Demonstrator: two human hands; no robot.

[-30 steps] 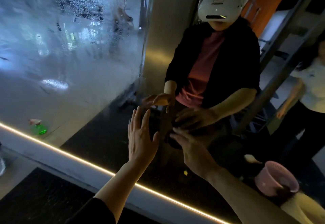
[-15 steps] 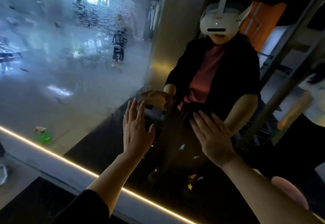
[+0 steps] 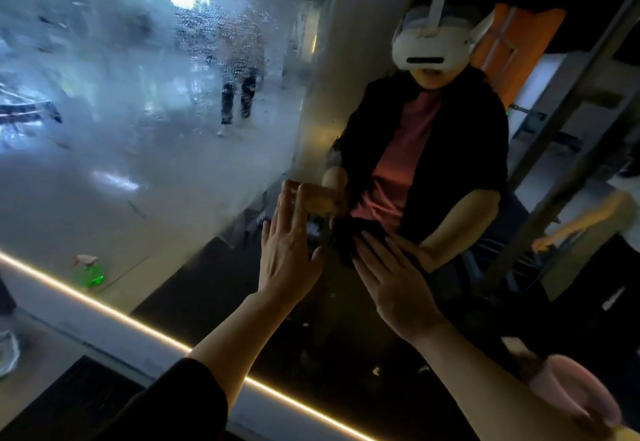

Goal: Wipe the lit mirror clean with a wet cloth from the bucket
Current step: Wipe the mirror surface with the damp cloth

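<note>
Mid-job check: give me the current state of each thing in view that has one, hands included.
Large lit mirror: upper left fogged and beaded with droplets, lower right clear.
Glowing light strip along the mirror's lower edge: on.
Dark cloth: under the fingertips against the glass.
Left hand: fingers straight, raised to the glass.
Right hand: fingers straight, on the cloth.
Pink plastic bucket: upright, contents unseen.
</note>
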